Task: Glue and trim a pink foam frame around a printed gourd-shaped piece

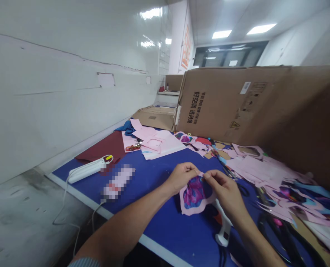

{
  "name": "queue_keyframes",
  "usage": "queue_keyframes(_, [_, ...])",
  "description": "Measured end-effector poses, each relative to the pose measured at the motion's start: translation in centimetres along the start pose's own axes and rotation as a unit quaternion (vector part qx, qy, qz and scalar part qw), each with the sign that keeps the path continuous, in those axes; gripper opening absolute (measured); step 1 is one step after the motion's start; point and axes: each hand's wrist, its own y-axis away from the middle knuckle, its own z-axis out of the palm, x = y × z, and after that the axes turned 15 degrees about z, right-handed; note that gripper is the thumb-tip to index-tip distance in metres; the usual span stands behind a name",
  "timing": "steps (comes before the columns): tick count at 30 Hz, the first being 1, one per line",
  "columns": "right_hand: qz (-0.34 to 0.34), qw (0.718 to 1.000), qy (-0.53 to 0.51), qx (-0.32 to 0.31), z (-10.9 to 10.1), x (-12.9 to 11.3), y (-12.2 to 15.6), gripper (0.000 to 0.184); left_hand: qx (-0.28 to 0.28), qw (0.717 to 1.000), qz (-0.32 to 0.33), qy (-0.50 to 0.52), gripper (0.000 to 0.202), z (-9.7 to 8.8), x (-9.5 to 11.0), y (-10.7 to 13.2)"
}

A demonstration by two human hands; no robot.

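Note:
Both hands hold up a piece of pink paper with a shiny purple and blue patterned centre (194, 194), just above the blue tabletop. My left hand (183, 176) pinches its upper edge between thumb and fingers. Close beside it, my right hand (223, 185) pinches the same edge, also closed. The piece hangs down from the two pinches, its lower edge wavy. Below my right hand is a white plastic handle (223, 237), partly hidden by the hand and the piece.
A large cardboard box (217, 107) stands at the back right. Pink paper scraps (262, 170) lie along the right, near black-handled scissors (290, 237). More pink sheets (165, 142) lie at the back. A white power strip (87, 170) sits on the left by dark red fabric (100, 148).

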Motion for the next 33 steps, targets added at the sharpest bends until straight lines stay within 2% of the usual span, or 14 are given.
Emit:
queue_keyframes(16, [-0.035,0.999,-0.027,0.031,0.2,-1.0,-0.2,0.038,0.02,0.999,-0.031,0.004,0.039,-0.3,0.6,-0.3])
queue_keyframes(33, [-0.042,0.997,-0.05,0.048,0.3,-1.5,-0.1,0.036,0.033,0.999,-0.015,-0.004,0.044,-0.5,0.4,-0.5])
